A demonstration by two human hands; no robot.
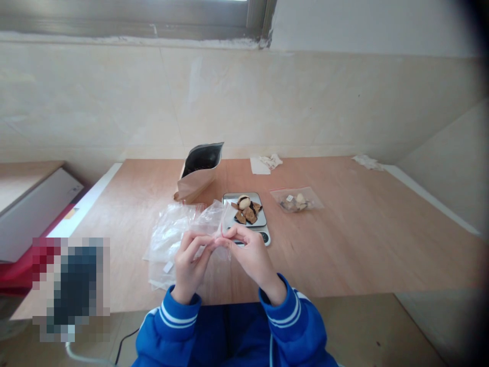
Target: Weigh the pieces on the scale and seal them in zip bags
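Observation:
My left hand (pixel 193 260) and my right hand (pixel 248 252) meet over the front of the table, fingertips pinched on the red-lined top of a clear zip bag (pixel 211 216). Just beyond them, a small kitchen scale (pixel 263 218) carries brown, dried-looking pieces (pixel 250 214) and one pale round piece (pixel 244 202). My right hand partly covers the scale's front. To the left, a stack of clear plastic bags (pixel 164 239) lies beside and partly behind my left hand, with a small white label showing.
An open brown pouch (pixel 196 186) with a dark inside stands at the back. Right of the scale lies a filled zip bag (pixel 296 200). White paper (pixel 260 165) and crumpled tissue (pixel 367 162) lie along the back edge. A blurred-out dark object (pixel 76 285) with a cable is front left.

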